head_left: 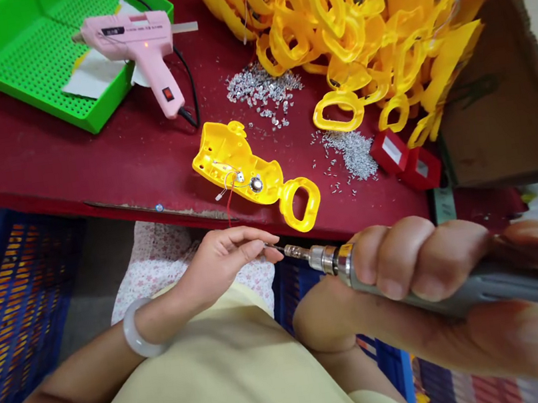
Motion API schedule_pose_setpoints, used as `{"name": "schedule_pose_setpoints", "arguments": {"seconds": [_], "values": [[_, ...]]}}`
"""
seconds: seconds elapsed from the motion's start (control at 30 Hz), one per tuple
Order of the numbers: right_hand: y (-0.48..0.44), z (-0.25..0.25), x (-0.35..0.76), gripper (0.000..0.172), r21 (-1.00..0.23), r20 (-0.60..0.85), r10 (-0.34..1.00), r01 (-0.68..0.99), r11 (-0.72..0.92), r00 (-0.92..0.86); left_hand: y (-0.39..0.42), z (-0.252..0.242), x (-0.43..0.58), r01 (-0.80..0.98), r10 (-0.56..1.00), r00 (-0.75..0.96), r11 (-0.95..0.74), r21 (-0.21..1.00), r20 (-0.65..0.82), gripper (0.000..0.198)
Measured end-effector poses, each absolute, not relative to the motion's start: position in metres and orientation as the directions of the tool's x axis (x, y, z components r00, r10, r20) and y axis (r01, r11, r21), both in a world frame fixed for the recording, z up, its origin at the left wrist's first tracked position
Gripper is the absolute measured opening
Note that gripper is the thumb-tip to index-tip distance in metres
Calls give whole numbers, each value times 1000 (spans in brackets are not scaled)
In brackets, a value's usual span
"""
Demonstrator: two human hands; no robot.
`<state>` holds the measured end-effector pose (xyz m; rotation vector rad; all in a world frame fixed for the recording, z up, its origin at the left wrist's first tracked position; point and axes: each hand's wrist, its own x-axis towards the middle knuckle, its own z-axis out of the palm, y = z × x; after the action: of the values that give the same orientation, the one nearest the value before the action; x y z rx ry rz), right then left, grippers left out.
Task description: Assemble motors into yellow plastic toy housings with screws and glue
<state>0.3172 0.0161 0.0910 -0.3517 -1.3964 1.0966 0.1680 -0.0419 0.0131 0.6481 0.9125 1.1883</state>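
My right hand [419, 260] is wrapped around a silver electric screwdriver [478, 281], whose chrome chuck and thin bit point left. My left hand [224, 260] has its fingertips pinched together at the bit's tip, which looks like it holds a tiny screw, though the fingers hide it. Just beyond both hands, a yellow plastic toy housing [238, 169] lies open on the red table [67, 171]. Its inside shows a small round metal part, thin wires and a red wire. A looped yellow handle [300, 205] forms its end, close to my fingers.
A pink hot glue gun [140, 52] rests on a green perforated tray [27, 69]. Several yellow plastic housings [363, 19] are heaped at the back, beside loose silver screws [262, 88]. Red boxes [405, 159] and a cardboard box [495, 93] stand right. Blue crates sit below the table.
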Motion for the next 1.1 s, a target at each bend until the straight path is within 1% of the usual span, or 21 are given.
{"name": "schedule_pose_setpoints", "arguments": {"seconds": [0.13,0.2,0.23,0.27,0.3,0.33,0.37,0.4,0.43,0.47,0.5,0.57,0.67,0.8,1.1], "values": [[19,91,317,26,-759,616,758,-420,497,-217,-41,11,175,-478,976,50,209,853,-211,16],[21,92,317,25,-755,619,756,-428,497,-214,-44,11,175,-402,983,34,180,898,-182,22],[22,92,317,25,-754,619,757,-429,498,-210,-46,13,173,-316,989,5,143,938,-149,26],[23,93,318,26,-753,618,761,-429,500,-198,-48,17,170,-182,995,-51,78,980,-89,31],[25,93,318,26,-755,613,769,-423,501,-183,-49,22,165,1,992,-124,-8,1000,8,35],[28,94,318,25,-757,607,778,-415,504,-161,-48,28,159,218,974,-182,-95,971,136,39],[32,94,317,25,-756,605,785,-405,514,-135,-46,35,152,432,940,-197,-171,885,278,43],[36,93,316,24,-750,608,789,-393,533,-90,-41,43,144,603,907,-156,-227,765,392,47],[42,92,313,24,-736,620,783,-381,559,-49,-33,49,136,710,890,-68,-275,648,452,51],[48,90,310,22,-713,643,765,-373,594,-10,-24,54,129,767,882,43,-330,551,469,54],[54,87,305,21,-689,668,744,-369,624,12,-12,57,123,793,881,145,-376,480,449,57],[66,79,294,23,-646,706,707,-372,667,42,10,57,117,812,880,289,-434,391,377,62],[77,67,278,25,-632,709,702,-384,672,61,35,45,117,818,875,380,-469,333,299,65],[82,58,268,25,-671,682,729,-349,654,54,41,32,121,822,891,387,-450,349,239,59],[84,52,266,24,-703,655,754,-329,631,47,40,34,121,814,906,347,-420,402,243,59]]}}
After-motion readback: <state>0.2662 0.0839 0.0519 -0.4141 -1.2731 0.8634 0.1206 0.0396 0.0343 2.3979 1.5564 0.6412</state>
